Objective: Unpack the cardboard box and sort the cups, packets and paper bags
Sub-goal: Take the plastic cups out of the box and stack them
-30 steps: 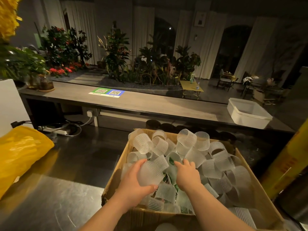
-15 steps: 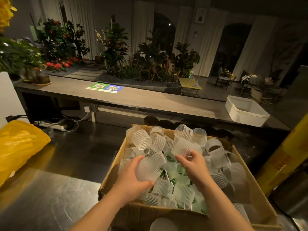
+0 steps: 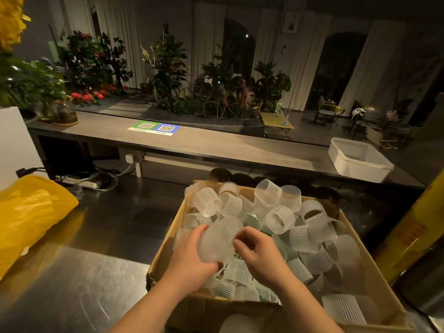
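Note:
An open cardboard box stands on the steel counter, heaped with several frosted ribbed plastic cups and some green-printed packets half buried under them. My left hand grips one frosted cup, held on its side above the pile at the box's left. My right hand is beside it with curled fingers touching that cup's rim; whether they pinch it is unclear.
A yellow plastic bag lies on the counter at left. A white plastic tub sits on the long wooden bench behind. A yellow roll leans at right. Cables and a power strip lie under the bench.
My left hand has lifted its cup slightly and turned it. My right hand has moved left from the middle of the pile to that cup's rim.

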The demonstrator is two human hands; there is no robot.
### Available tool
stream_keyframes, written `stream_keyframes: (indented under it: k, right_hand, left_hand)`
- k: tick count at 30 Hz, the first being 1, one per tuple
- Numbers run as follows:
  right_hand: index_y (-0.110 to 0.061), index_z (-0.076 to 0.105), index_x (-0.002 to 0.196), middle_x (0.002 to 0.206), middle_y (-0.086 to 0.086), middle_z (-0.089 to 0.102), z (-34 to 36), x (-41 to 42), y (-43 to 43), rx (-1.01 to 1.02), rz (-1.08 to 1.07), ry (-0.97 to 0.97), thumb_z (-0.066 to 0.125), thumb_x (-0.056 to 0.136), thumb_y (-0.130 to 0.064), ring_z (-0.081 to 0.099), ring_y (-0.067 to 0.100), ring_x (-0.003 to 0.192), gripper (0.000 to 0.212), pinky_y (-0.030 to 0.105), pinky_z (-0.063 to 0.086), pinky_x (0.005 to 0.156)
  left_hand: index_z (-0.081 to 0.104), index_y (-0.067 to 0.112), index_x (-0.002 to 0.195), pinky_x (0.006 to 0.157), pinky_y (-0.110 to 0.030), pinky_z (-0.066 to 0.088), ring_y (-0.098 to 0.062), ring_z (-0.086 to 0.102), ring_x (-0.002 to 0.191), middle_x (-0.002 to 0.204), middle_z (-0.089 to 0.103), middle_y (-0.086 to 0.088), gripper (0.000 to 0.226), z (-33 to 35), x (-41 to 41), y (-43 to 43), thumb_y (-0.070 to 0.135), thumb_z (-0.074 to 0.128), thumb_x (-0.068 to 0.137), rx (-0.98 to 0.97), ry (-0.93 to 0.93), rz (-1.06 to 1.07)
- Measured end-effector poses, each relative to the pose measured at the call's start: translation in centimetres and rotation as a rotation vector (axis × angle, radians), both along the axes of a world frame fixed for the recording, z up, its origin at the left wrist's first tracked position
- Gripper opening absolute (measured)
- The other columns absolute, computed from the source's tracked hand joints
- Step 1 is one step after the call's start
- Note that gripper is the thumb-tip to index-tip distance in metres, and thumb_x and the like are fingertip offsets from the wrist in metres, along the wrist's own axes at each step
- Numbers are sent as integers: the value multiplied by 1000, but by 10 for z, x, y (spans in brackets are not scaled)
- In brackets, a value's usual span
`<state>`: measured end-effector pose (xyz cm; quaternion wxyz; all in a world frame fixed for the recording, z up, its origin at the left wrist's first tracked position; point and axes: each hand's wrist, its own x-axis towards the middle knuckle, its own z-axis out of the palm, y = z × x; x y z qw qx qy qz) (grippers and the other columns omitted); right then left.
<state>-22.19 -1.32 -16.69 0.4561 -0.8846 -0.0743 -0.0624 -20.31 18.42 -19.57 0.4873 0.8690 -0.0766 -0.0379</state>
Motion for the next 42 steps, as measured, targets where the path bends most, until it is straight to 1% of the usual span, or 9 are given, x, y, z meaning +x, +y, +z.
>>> stream_keyframes:
  k: [6,9,15,21,26,28,31,35,42]
  right_hand:
    - [-27,69,109,104,-6,72,1,10,8,-2,157,233,54,94,-38,67,15,98,23,38,56,88]
    - [-33,67,95,96,-12,69,12,17,11,-122,229,329,51,99,-20,63,2,89,21,28,52,82]
    - [-16,60,79,77,0,55,13,27,11,-226,240,380,53,85,-24,50,15,70,13,41,44,70]
    - [-17,69,102,104,2,70,17,29,18,-295,315,442,53,99,-25,65,22,92,18,34,54,82]
    - [-15,69,85,79,1,66,44,70,13,46,-66,82,60,101,-30,57,16,66,23,28,49,64]
    - [-20,68,101,94,-3,68,45,95,34,-38,-166,-49,62,100,-31,63,11,83,13,29,55,77]
    - [-27,53,141,136,1,56,40,130,66,-317,-118,-12,64,97,-41,55,21,123,47,42,49,103]
    - [-35,40,150,152,4,46,30,148,81,-625,-43,103,68,92,-51,41,31,141,66,56,29,114]
    - [-21,54,112,120,-2,50,33,117,52,-89,-49,-11,79,85,-34,56,16,104,39,29,56,84]
  left_hand:
    - [23,54,146,86,-22,52,-5,42,117,134,29,29,99,3,-4,-1,26,88,77,87,-38,-151]
    - [20,54,149,90,-26,55,-8,41,121,136,27,28,103,4,-5,-1,21,87,77,100,-31,-151]
    - [24,59,140,100,-36,53,-9,41,122,125,25,40,96,7,-7,1,22,86,76,97,-20,-164]
    - [24,54,148,104,-31,47,-5,33,128,140,24,27,94,1,-7,0,23,81,80,181,-91,-181]
    - [19,51,147,111,-39,40,-6,30,128,126,22,30,94,-2,-8,-4,42,81,78,142,-131,23]
    - [18,48,149,115,-41,37,-6,30,131,130,24,28,95,-2,-6,-4,45,83,79,127,-134,87]
    - [23,44,150,114,-41,40,-6,33,129,137,32,22,94,0,-2,-2,41,85,79,61,-114,176]
    - [29,45,147,109,-41,44,-2,32,118,129,34,23,92,0,3,2,37,88,77,-19,-62,253]
    - [32,49,143,104,-45,50,-10,44,122,135,42,18,89,-3,7,6,39,86,73,-166,3,244]
